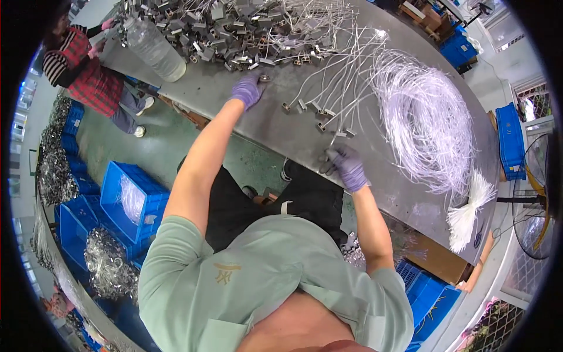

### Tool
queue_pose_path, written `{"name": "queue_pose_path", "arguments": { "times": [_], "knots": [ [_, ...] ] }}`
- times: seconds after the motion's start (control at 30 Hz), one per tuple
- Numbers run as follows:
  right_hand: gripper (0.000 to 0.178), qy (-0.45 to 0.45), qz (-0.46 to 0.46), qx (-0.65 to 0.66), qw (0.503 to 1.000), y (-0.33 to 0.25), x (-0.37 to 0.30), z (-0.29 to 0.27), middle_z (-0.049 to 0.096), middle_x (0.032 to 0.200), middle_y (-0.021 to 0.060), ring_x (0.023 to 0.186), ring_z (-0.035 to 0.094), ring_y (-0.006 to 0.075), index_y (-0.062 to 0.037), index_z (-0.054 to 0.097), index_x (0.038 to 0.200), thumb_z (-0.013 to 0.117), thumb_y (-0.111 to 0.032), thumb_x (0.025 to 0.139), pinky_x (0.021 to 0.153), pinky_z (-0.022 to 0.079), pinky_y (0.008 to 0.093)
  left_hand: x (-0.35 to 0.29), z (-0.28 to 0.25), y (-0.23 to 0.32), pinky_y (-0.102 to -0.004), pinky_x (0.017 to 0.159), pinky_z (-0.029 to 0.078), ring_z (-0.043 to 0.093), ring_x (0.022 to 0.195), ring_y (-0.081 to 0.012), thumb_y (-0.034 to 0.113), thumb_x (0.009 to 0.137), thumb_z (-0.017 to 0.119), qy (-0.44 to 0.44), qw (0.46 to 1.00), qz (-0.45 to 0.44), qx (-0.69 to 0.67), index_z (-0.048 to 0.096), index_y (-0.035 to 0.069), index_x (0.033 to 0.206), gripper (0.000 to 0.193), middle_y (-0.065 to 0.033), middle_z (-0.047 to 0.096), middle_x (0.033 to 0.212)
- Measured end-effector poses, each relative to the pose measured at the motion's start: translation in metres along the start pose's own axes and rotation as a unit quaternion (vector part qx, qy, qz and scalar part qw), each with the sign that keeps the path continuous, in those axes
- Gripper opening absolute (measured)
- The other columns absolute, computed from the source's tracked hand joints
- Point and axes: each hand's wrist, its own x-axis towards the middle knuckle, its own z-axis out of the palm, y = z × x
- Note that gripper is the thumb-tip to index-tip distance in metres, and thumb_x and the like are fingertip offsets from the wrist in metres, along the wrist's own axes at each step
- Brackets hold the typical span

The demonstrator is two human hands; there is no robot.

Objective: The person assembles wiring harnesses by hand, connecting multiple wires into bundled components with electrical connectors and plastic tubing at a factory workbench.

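My left hand (247, 89), in a purple glove, reaches across the grey metal table (381, 176) to the near edge of a big heap of small grey metal clips (234, 29); its fingers close on one small clip (264, 77). My right hand (347, 166), also gloved in purple, rests near the table's front edge with its fingers pinched on a thin white cable whose metal end lies by it. A short row of cables with metal ends (319, 114) lies between the two hands.
A large coil of white cables (425, 120) and a tied white bundle (469, 211) lie at the right. A clear plastic bottle (155, 47) lies at the left end. Another person in a striped top (79, 67) works there. Blue crates (126, 199) stand on the floor.
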Motion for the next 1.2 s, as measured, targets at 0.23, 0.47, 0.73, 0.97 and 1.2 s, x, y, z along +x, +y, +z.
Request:
{"name": "queue_pose_path", "arguments": {
  "times": [0.23,0.47,0.73,0.97,1.2],
  "knots": [
    [0.032,-0.004,0.025,0.03,0.999,-0.017,0.015,0.004,0.064,0.083,0.0141,0.056,0.063,0.0195,0.0041,0.05,0.11,0.053,-0.02,0.089,0.046,0.048,0.0249,-0.008,-0.03,0.032,-0.0446,0.079,0.047,0.06,0.087,-0.0371,0.033,0.083,0.053,-0.118,0.982,-0.027,0.148,0.066,0.006,0.089,0.03,-0.0194,0.063,0.092],
    [0.035,-0.024,0.049,0.198,0.979,-0.005,0.088,0.054,0.063,0.087,0.0137,0.065,0.064,0.0239,-0.0016,0.045,0.116,0.053,-0.022,0.089,0.052,0.049,0.0345,-0.108,-0.055,0.056,-0.0345,0.073,0.048,0.061,0.08,-0.027,0.029,0.087,0.056,-0.119,0.979,-0.014,-0.168,0.062,0.007,0.108,0.031,-0.0151,0.064,0.087],
    [0.031,0.095,-0.038,0.345,0.933,-0.022,0.146,0.047,0.062,0.105,0.0151,0.08,0.062,0.0294,-0.0052,0.046,0.114,0.054,-0.022,0.089,0.064,0.048,0.0391,-0.251,-0.128,0.079,-0.0289,0.05,0.042,0.053,0.049,-0.0145,0.027,0.092,0.048,-0.057,0.946,-0.147,-0.282,0.058,0.0,0.074,0.034,-0.007,0.053,0.055],
    [0.033,0.216,-0.199,0.292,0.91,-0.061,0.153,-0.002,0.063,0.101,0.0182,0.075,0.065,0.03,-0.0038,0.042,0.115,0.053,-0.023,0.091,0.054,0.052,0.034,-0.326,-0.158,0.056,-0.0252,0.047,0.039,0.048,0.049,-0.0088,0.032,0.092,0.05,0.082,0.934,-0.255,-0.237,0.061,0.001,0.097,0.033,-0.0016,0.052,0.057],
    [0.028,0.213,-0.197,0.288,0.912,-0.079,0.142,-0.012,0.063,0.095,0.0185,0.076,0.067,0.0295,-0.0007,0.042,0.114,0.048,-0.018,0.093,0.051,0.052,0.0304,-0.332,-0.162,0.065,-0.0211,0.051,0.037,0.045,0.056,-0.0053,0.026,0.092,0.052,0.127,0.903,-0.278,-0.302,0.05,0.003,0.128,0.042,0.0018,0.054,0.067]
  ]
}}
